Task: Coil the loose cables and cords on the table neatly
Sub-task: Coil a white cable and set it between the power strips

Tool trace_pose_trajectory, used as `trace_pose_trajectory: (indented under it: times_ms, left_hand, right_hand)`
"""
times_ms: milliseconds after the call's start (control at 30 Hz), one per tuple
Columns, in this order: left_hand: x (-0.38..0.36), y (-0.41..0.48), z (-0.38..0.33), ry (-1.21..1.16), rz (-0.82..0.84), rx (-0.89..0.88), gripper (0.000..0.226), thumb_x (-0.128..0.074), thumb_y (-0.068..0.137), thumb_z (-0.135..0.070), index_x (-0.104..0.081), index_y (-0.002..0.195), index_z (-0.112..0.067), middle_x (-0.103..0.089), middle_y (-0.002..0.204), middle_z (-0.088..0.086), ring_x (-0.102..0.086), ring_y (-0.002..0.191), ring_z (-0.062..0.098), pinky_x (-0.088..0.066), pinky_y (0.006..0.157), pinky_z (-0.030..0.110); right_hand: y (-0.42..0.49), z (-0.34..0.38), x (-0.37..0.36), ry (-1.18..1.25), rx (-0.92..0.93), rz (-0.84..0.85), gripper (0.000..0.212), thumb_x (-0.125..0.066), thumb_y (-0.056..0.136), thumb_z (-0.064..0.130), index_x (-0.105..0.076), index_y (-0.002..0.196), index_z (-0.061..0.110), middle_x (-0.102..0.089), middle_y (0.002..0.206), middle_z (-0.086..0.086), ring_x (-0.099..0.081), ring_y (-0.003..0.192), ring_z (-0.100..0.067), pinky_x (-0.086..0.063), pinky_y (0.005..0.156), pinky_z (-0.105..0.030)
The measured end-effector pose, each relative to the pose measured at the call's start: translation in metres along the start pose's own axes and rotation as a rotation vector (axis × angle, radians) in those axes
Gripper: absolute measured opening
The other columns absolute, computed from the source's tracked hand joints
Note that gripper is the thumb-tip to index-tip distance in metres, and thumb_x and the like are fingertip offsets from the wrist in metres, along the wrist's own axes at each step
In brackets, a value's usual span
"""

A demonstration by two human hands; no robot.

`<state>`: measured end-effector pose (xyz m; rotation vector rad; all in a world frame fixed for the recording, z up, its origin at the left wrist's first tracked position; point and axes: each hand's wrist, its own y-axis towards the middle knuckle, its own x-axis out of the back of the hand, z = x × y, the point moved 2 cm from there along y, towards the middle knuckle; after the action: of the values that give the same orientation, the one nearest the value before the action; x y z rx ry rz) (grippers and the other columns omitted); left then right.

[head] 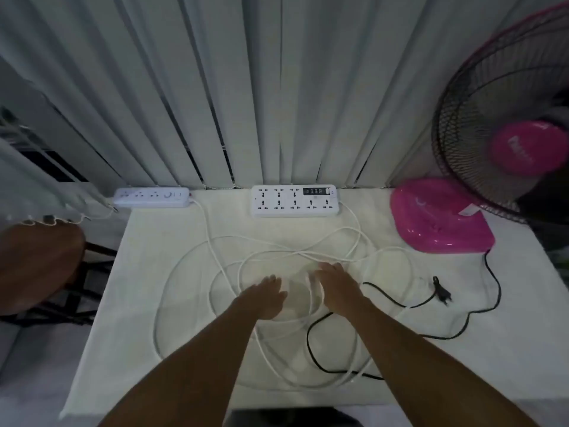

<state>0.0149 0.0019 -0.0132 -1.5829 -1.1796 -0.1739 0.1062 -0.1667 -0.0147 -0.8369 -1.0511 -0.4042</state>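
Loose white cords sprawl in tangled loops over the white table, running from a small power strip and a larger one at the back edge. A black cord from the pink fan trails across the right side and ends in a plug. My left hand lies over the middle of the loops with fingers extended. My right hand holds a few white strands, which cross its fingers.
A pink fan base stands at the table's back right, its cage leaning over the corner. Vertical blinds hang behind the table. A brown stool is beside the left edge.
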Motion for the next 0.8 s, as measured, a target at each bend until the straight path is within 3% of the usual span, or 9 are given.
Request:
trace_pose_trajectory:
  times_ms: [100,267,400,467,533,600,700,800]
  left_hand:
    - [-0.020,0.006,0.004,-0.008,0.026,0.020,0.061,-0.038,0.104,-0.022,-0.012,0.157,-0.010,-0.003,0.166,0.012,-0.011,0.152,0.029,-0.019,0.121,0.042]
    - [-0.026,0.015,0.012,-0.023,0.032,0.017,0.065,-0.042,0.099,-0.012,-0.012,0.158,-0.012,-0.001,0.167,0.010,-0.012,0.152,0.029,-0.020,0.121,0.041]
    - [-0.024,0.016,0.012,-0.069,0.075,0.033,0.058,-0.041,0.102,-0.033,-0.025,0.156,-0.017,-0.003,0.167,0.010,-0.009,0.152,0.030,-0.016,0.120,0.044]
    - [-0.019,0.013,0.007,-0.163,0.126,0.000,0.053,-0.038,0.102,-0.044,-0.042,0.149,-0.019,-0.017,0.164,0.011,-0.017,0.150,0.031,-0.019,0.118,0.040]
    - [-0.013,0.006,0.001,-0.280,0.081,-0.050,0.051,-0.037,0.100,-0.053,-0.064,0.124,-0.017,-0.057,0.139,0.008,-0.050,0.130,0.028,-0.037,0.102,0.033]
    - [-0.003,-0.005,-0.006,-0.403,-0.030,-0.076,0.052,-0.037,0.098,-0.059,-0.072,0.093,-0.020,-0.072,0.101,0.003,-0.066,0.096,0.018,-0.046,0.084,0.030]
    - [0.021,-0.019,-0.017,-0.545,-0.174,-0.133,0.042,-0.042,0.101,-0.049,-0.060,0.077,-0.020,-0.061,0.068,-0.004,-0.056,0.063,0.010,-0.043,0.064,0.024]
    - [0.061,-0.031,-0.024,-0.794,-0.265,-0.191,0.032,-0.042,0.105,-0.031,-0.053,0.079,-0.014,-0.043,0.056,-0.001,-0.039,0.051,0.013,-0.033,0.054,0.028]
  right_hand:
    - [0.000,-0.008,-0.005,-0.026,0.021,-0.068,0.046,-0.051,0.093,-0.001,-0.051,0.135,0.019,-0.036,0.152,0.000,-0.040,0.133,-0.023,-0.046,0.102,-0.035]
    - [0.005,-0.016,-0.017,-0.054,0.089,-0.160,0.041,-0.054,0.087,-0.005,-0.055,0.122,0.016,-0.048,0.133,-0.004,-0.050,0.117,-0.023,-0.050,0.094,-0.034]
    - [0.006,-0.023,-0.010,-0.086,0.150,-0.254,0.032,-0.063,0.087,0.005,-0.063,0.114,0.022,-0.060,0.116,0.002,-0.060,0.107,-0.021,-0.052,0.084,-0.033]
    - [0.005,-0.024,-0.005,-0.052,0.170,-0.327,0.030,-0.068,0.086,0.007,-0.065,0.111,0.023,-0.062,0.111,0.004,-0.062,0.101,-0.021,-0.053,0.080,-0.033]
    - [0.005,-0.025,-0.001,0.056,0.182,-0.378,0.035,-0.068,0.085,0.002,-0.065,0.114,0.021,-0.061,0.114,0.003,-0.062,0.099,-0.021,-0.056,0.076,-0.034]
    - [0.007,-0.026,0.006,0.286,0.164,-0.367,0.040,-0.062,0.091,0.004,-0.060,0.128,0.020,-0.058,0.122,0.002,-0.060,0.104,-0.019,-0.057,0.082,-0.036]
    - [0.008,-0.026,0.019,0.594,0.049,-0.366,0.054,-0.055,0.101,0.019,-0.038,0.151,0.025,-0.054,0.127,0.007,-0.057,0.101,-0.005,-0.046,0.093,-0.025]
    - [0.003,-0.025,0.026,0.685,-0.044,-0.462,0.064,-0.050,0.097,0.005,-0.031,0.154,0.027,-0.051,0.133,0.006,-0.058,0.101,-0.007,-0.048,0.097,-0.029]
